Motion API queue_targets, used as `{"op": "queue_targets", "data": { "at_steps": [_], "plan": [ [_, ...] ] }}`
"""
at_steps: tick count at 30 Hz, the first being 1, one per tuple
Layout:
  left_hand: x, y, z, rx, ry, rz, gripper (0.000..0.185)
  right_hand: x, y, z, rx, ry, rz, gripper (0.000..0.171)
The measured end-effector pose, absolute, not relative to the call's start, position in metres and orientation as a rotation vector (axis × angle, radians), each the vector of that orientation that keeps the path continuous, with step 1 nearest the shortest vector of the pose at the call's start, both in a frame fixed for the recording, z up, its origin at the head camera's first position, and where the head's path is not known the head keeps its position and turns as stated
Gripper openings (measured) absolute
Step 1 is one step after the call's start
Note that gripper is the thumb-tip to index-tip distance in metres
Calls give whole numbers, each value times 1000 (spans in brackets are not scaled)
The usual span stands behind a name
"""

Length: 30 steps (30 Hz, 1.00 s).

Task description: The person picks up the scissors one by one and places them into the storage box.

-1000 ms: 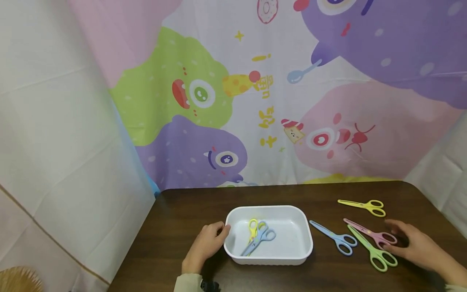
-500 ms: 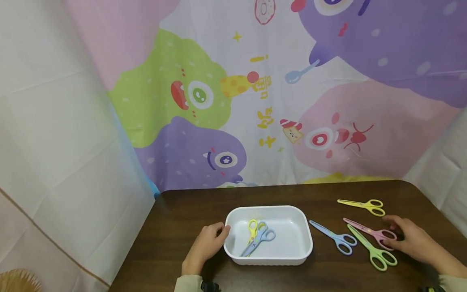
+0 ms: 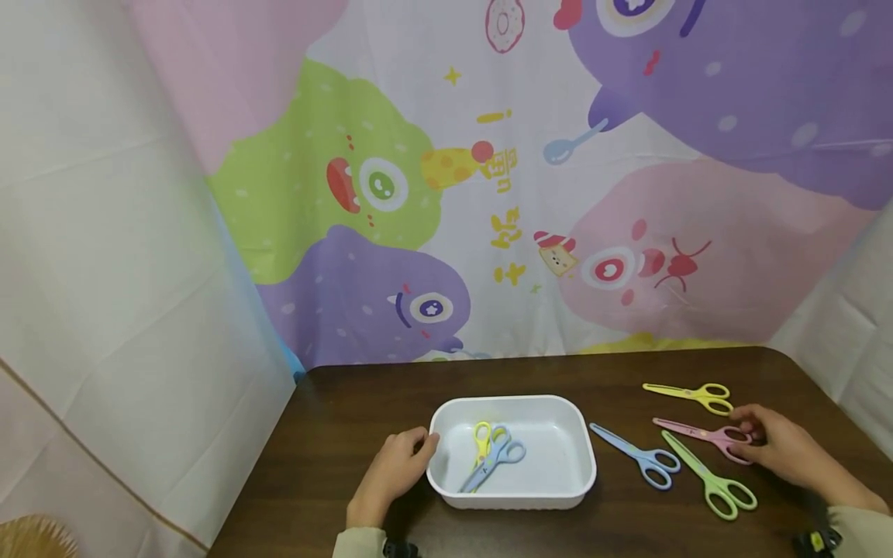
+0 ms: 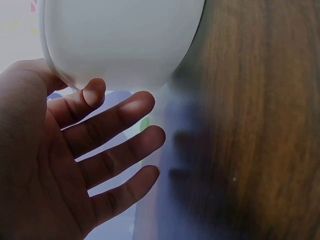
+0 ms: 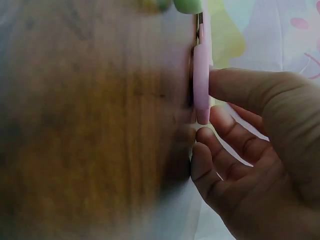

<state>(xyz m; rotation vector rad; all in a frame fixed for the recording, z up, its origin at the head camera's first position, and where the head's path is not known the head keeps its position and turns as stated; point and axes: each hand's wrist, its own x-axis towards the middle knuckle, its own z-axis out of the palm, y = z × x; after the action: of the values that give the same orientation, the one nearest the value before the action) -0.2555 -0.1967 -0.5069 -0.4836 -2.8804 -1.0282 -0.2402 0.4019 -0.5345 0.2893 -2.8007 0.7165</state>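
Note:
A white plastic tray stands on the table with a pair of yellow scissors under a pair of blue scissors inside. My left hand holds its left rim between thumb and index finger; the other fingers spread loosely outside the wall, as the left wrist view shows. On the right, my right hand pinches a handle loop of the pink scissors. In the right wrist view the thumb presses that pink loop from above, fingertips at its edge. The scissors' blades point left, low over the table.
Green scissors lie just in front of the pink pair. Another blue pair lies between them and the tray. Yellow scissors lie further back. A cartoon-printed cloth hangs behind the dark wooden table.
My right hand has moved slightly back and left onto the pink scissors. Their handles have swung away from the green pair. The left hand has stayed at the tray.

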Motion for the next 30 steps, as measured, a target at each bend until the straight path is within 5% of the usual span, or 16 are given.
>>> {"op": "queue_targets", "data": {
  "at_steps": [6, 30],
  "plan": [
    [-256, -197, -508, -491, -2888, -1041, 34, -241, 403, -528, 260, -2903, 659, 25],
    [-256, -196, -510, -467, -2900, -1045, 35, -247, 406, -538, 409, -2762, 581, 21]
  ]
}}
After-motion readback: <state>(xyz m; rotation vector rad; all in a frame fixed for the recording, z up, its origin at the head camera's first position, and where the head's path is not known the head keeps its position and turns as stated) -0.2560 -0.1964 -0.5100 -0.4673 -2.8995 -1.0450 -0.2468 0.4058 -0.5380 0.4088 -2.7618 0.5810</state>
